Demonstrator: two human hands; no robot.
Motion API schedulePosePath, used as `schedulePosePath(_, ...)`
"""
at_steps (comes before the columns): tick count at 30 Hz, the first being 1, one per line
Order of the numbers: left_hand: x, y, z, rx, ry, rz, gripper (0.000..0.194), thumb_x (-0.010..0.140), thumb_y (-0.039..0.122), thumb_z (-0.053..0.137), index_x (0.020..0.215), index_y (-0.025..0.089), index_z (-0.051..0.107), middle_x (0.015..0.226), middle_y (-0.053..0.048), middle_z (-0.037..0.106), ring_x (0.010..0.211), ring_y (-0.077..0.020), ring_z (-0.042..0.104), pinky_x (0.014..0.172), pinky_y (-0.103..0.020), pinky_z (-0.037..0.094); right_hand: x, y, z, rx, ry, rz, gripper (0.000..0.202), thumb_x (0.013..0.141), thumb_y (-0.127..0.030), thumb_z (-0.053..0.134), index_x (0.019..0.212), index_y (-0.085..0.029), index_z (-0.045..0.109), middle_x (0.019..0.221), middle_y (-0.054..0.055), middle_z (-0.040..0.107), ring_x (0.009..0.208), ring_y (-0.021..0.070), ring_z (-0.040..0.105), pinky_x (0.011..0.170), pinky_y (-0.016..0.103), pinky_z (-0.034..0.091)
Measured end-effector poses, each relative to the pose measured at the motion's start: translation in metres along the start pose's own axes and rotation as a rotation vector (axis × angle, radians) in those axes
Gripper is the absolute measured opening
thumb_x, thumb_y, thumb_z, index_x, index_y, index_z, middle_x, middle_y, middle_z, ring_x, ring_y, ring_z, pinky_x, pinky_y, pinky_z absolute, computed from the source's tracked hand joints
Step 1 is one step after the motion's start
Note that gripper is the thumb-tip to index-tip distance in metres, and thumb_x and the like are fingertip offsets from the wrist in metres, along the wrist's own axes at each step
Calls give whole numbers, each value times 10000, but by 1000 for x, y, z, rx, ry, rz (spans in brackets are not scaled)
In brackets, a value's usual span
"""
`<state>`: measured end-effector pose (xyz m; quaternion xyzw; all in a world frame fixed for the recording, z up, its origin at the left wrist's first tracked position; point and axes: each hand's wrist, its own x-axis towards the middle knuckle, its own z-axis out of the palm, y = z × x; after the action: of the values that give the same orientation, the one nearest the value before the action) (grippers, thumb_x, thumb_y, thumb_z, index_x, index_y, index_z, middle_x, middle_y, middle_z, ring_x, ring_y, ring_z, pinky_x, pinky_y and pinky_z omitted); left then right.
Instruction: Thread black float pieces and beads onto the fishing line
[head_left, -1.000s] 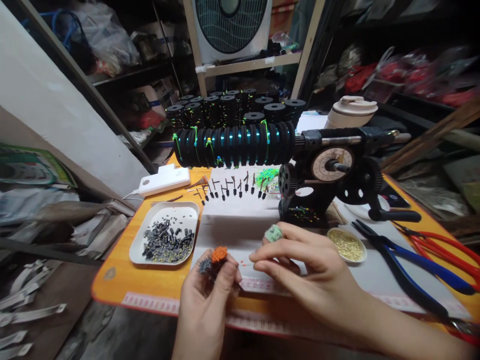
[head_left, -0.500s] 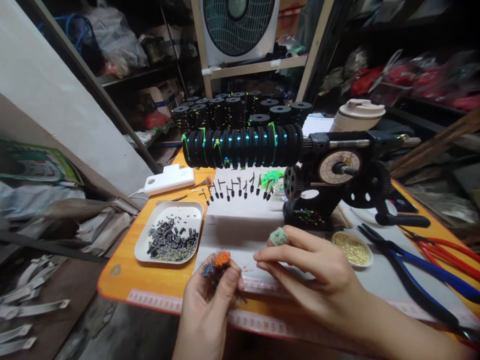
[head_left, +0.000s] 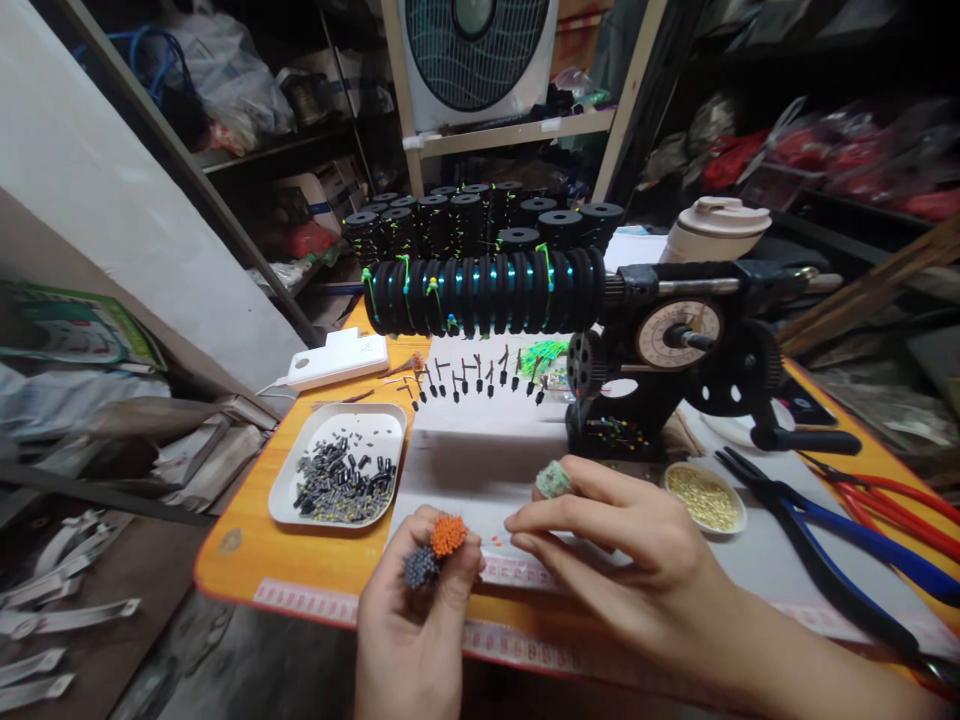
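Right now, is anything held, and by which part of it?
The left hand holds an orange-tipped bundle and a grey-tipped bundle below their tips. Whether the right hand holds anything, even the green piece at one finger, cannot be told.

Your first bundle (head_left: 449,535): orange; your second bundle (head_left: 420,568): slate grey; your finger wrap (head_left: 553,480): mottled pale green. Tray (head_left: 288,488): white. Desk (head_left: 234,566): yellow-orange, red-edged. Tape measure (head_left: 307,602): banded pink-and-white. Pliers (head_left: 796,542): black, blue.

Dim o/all, brighter tabletop (head_left: 322,562), blurry edges w/ distortion
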<state>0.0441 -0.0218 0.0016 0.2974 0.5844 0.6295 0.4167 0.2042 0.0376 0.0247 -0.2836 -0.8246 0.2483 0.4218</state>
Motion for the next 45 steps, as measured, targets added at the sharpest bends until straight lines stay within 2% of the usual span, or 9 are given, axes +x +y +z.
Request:
schedulePosePath(11, 10, -10, -9, 231, -328, 382, 147, 938, 259, 641, 792, 244, 632, 748, 31, 591, 711, -139, 539, 675, -218, 420, 0, 0, -2, 112, -40, 104, 138, 943, -159, 652, 919, -186, 786, 674, -10, 506, 584, 107, 481, 492, 216, 309)
schedulePosePath(21, 29, -5, -40, 501, -83, 664, 162, 935, 119, 579, 911, 271, 628, 857, 29, 638, 800, -144, 607, 759, -221, 464, 0, 5, -11, 13, 3, 84, 116, 894, -75, 586, 854, -169, 641, 740, -11, 511, 634, 104, 499, 572, 226, 379)
schedulePosePath(23, 38, -2, -49, 594, -123, 646, 158, 938, 124, 580, 930, 273, 631, 887, 21, 663, 811, -146, 637, 736, -214, 485, 2, 5, -14, 37, 21, 103, 124, 917, -91, 583, 856, -183, 640, 731, -13, 541, 651, 108, 521, 609, 229, 405)
schedulePosePath(27, 43, 1, -49, 749, -476, 519, 157, 945, 175, 570, 1011, 276, 670, 995, -29, 703, 924, -195, 676, 794, -270, 513, 4, -1, -13, 125, -9, 174, 141, 924, -119, 557, 817, -198, 606, 728, -17, 573, 625, 109, 512, 565, 224, 404)
schedulePosePath(29, 39, 2, -42, 711, -469, 407, 243, 924, 222, 606, 1147, 296, 666, 1169, -61, 665, 1004, -221, 657, 828, -305, 513, 4, -3, -11, 117, -23, 212, 133, 910, -142, 577, 805, -204, 629, 724, -14, 572, 620, 117, 513, 537, 225, 391)
schedulePosePath(33, 25, 8, -27, 323, -336, 159, 308, 859, 359, 722, 1148, 290, 640, 1132, -52, 620, 800, -163, 613, 727, -260, 500, 3, -2, -7, 54, -29, 250, 131, 896, -238, 662, 795, -242, 746, 688, -5, 587, 654, 151, 568, 646, 276, 472)
schedulePosePath(38, 13, 6, -10, -212, -439, -49, 262, 923, 444, 655, 834, 199, 633, 844, -2, 590, 564, -54, 436, 559, -185, 376, 0, 1, 1, 121, 55, 238, 90, 892, -263, 703, 833, -257, 771, 629, -37, 616, 601, 139, 568, 1023, 442, 456)
schedulePosePath(41, 9, -2, 0, -329, -442, -175, 251, 855, 427, 751, 845, 203, 638, 769, 17, 588, 592, -59, 483, 564, -177, 377, -1, 1, 4, 198, 88, 271, 111, 904, -246, 696, 831, -247, 780, 671, -7, 650, 630, 144, 571, 787, 322, 540)
schedulePosePath(45, 3, -7, 9, -273, -412, -192, 222, 853, 420, 757, 893, 231, 647, 893, -19, 653, 838, -143, 611, 773, -253, 489, 1, -2, 5, 282, 88, 320, 113, 897, -234, 708, 870, -235, 818, 691, 16, 638, 613, 134, 566, 510, 218, 434)
